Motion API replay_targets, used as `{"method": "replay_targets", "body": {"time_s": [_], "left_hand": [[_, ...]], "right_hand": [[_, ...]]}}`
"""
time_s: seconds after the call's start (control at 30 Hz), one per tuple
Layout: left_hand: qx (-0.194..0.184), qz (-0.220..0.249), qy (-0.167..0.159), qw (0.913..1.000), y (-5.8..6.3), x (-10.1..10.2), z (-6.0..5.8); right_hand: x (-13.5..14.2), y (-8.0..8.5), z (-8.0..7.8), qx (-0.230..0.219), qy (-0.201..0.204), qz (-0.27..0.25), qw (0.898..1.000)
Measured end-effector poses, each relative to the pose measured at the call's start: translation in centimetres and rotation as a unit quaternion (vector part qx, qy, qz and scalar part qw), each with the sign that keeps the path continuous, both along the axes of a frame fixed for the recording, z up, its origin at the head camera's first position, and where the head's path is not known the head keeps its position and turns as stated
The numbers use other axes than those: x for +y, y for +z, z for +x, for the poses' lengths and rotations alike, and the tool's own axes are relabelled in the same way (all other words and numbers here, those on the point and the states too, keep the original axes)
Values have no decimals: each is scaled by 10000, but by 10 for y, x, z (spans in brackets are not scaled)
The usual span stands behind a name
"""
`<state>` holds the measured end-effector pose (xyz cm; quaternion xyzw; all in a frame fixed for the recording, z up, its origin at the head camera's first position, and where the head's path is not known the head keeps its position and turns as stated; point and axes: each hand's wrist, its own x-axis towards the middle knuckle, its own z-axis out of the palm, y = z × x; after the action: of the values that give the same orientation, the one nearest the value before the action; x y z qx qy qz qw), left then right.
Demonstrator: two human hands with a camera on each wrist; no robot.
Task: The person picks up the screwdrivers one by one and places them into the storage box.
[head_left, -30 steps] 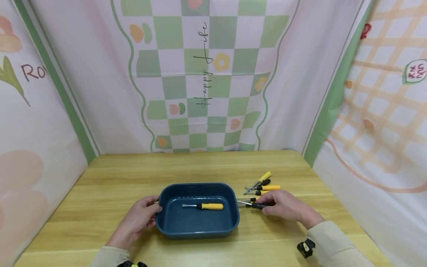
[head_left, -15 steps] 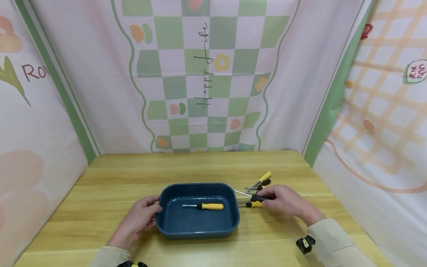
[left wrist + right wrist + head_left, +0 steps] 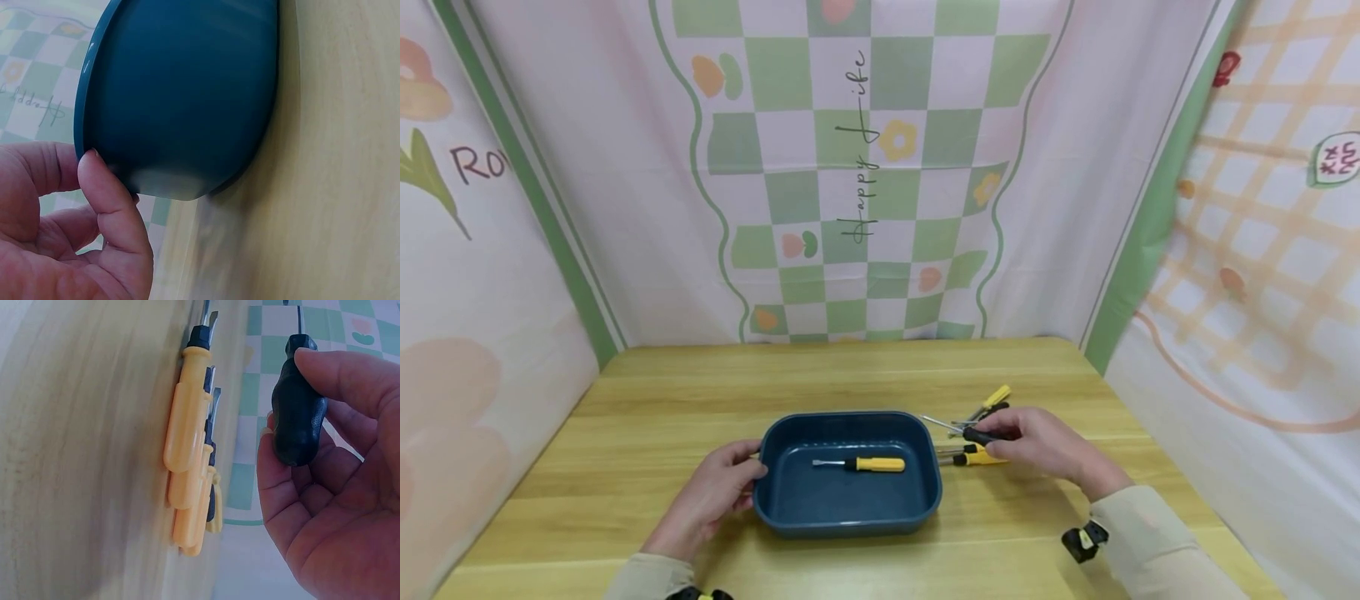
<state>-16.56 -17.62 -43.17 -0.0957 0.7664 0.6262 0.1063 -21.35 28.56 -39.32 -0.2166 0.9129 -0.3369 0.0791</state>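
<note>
My left hand [image 3: 718,487] pinches the left rim of a dark blue rectangular tray [image 3: 842,529], and the left wrist view has the thumb and fingers on its edge. One screwdriver with a yellow handle [image 3: 880,464] lies on the tray's floor, tip to the left. To the right of the tray, my right hand [image 3: 1041,446] holds a black-handled screwdriver [image 3: 299,419] above the table, its shaft pointing left toward the tray's far right corner. Beneath that hand lie several yellow-handled screwdrivers [image 3: 187,419], their handles overlapping in the right wrist view.
Behind the right hand, another yellow-handled screwdriver [image 3: 998,395] lies slanted beside a dark handle that is partly hidden. The wooden table [image 3: 677,392] ends at a printed cloth backdrop [image 3: 865,192], with more cloth at both sides.
My right hand has lifted the black screwdriver off the others and carried it slightly away from me, uncovering yellow handles below. The left hand keeps its grip on the tray.
</note>
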Motion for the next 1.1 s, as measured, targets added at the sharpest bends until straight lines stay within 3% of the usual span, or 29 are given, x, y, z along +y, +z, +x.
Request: {"method": "replay_targets", "body": {"time_s": [0.73, 1.1], "left_hand": [[-1, -21, 23, 10000, 1, 1, -1], [63, 31, -15, 10000, 1, 0, 1]], "right_hand": [[-27, 14, -3, -349, 238, -541, 9976], [-46, 19, -4, -404, 276, -441, 9978]]}}
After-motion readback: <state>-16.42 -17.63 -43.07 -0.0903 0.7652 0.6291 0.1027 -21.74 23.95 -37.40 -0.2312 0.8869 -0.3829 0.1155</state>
